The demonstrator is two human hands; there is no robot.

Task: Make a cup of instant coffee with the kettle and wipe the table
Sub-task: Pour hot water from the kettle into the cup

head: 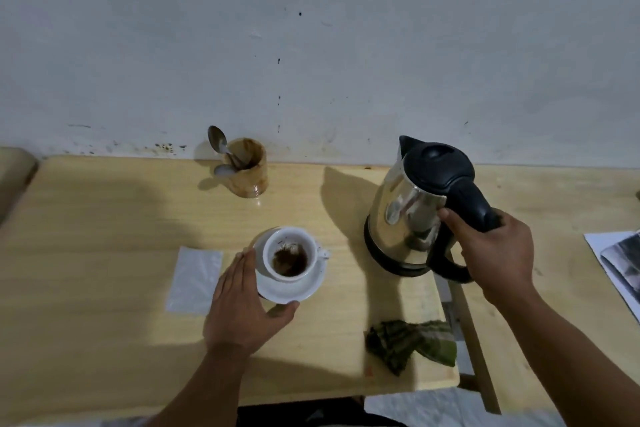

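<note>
A white cup (290, 257) with dark coffee powder at its bottom stands on a white saucer (294, 288) near the middle of the wooden table (104, 253). My left hand (244, 305) cups the saucer's left and front rim, thumb under the near edge. On the right stands a steel kettle (405, 215) with a black lid, on its black base. My right hand (495, 253) is closed around the kettle's black handle (474, 201). A green patterned cloth (410, 340) lies crumpled near the table's front right corner.
A coffee-stained jar (247, 168) holding two spoons stands at the back by the wall. A white napkin (194, 279) lies flat left of the saucer. Papers (620, 263) lie on a second surface at the far right, beyond a gap.
</note>
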